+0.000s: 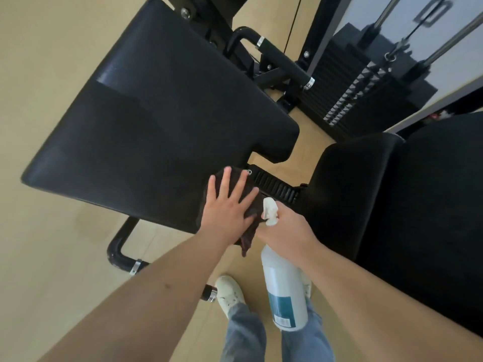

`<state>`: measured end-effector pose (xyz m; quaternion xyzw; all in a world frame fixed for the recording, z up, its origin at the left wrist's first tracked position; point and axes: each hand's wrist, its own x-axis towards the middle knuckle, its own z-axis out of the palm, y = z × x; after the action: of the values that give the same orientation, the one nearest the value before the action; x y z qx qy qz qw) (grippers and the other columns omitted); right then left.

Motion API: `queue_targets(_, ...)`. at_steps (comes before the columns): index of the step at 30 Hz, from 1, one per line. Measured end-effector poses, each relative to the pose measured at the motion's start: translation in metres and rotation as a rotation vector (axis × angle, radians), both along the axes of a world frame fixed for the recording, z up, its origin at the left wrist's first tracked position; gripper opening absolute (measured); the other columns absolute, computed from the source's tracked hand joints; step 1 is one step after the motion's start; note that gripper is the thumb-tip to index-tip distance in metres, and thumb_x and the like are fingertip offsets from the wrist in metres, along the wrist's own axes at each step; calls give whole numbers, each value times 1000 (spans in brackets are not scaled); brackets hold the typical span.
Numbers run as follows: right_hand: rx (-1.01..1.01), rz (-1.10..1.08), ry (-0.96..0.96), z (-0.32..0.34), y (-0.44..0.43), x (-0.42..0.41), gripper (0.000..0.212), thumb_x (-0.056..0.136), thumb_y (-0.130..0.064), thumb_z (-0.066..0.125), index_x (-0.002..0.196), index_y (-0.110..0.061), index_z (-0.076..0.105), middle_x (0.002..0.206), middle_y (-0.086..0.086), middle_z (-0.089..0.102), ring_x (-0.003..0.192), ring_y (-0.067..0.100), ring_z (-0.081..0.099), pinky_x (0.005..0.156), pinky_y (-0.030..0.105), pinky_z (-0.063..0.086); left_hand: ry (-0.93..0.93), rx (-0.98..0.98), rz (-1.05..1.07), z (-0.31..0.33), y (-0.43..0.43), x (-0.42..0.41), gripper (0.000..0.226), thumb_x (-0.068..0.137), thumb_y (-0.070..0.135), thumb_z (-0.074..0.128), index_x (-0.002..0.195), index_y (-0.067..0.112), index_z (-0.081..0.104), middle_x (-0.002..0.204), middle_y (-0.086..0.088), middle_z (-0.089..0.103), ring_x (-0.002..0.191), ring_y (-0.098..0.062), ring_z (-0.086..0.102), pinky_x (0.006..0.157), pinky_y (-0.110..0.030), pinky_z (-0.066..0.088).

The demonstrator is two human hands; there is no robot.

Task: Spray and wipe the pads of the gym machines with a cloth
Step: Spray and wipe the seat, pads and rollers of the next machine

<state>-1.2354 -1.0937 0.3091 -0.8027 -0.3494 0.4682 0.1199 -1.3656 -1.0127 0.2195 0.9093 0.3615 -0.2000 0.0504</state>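
Note:
A large black bench pad (162,121) fills the upper left. My left hand (230,205) lies flat with fingers spread on a dark cloth (248,236) at the pad's near right corner, and part of the cloth hangs off the edge. My right hand (286,231) grips the neck of a white spray bottle (283,286) with a teal label, its nozzle close beside the cloth. A second black pad (360,184) is to the right.
A black frame bar (274,185) joins the two pads. A weight stack (366,100) with cables and a padded roller (285,62) stand behind. A black floor tube (120,246) sits at the lower left. My shoes and jeans are below on the tan floor (47,231).

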Motion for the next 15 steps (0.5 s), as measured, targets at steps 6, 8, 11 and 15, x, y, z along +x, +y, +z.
queue_targets(6,7,6,-20,2,8,6,19,88,-25,67,87,-30,49,87,-7,60,79,9,60,67,23,45,6,12,25,4,-5,4,53,104,60,21,154,42,27,171,-6,-13,149,-51,-25,113,-73,-18)
queue_targets(8,-21,-24,-11,4,6,12,15,88,-26,67,92,-27,52,88,-5,61,79,9,62,66,24,44,19,-6,-46,3,-20,-10,57,105,58,22,159,42,13,172,-6,-11,150,-52,-23,113,-74,-18)
queue_targets(11,-54,-40,-54,6,6,19,21,88,-30,68,101,-24,53,91,-3,59,82,10,61,70,26,47,27,-75,-113,2,-41,-40,53,102,58,39,152,42,32,172,-3,1,151,-52,-16,113,-74,-18)
queue_targets(15,-75,-28,-69,4,4,14,21,88,-30,68,101,-25,52,91,-3,59,85,12,62,78,30,53,35,-131,-134,2,-53,-60,38,97,52,53,129,31,56,172,-2,12,150,-46,-23,115,-70,-19)
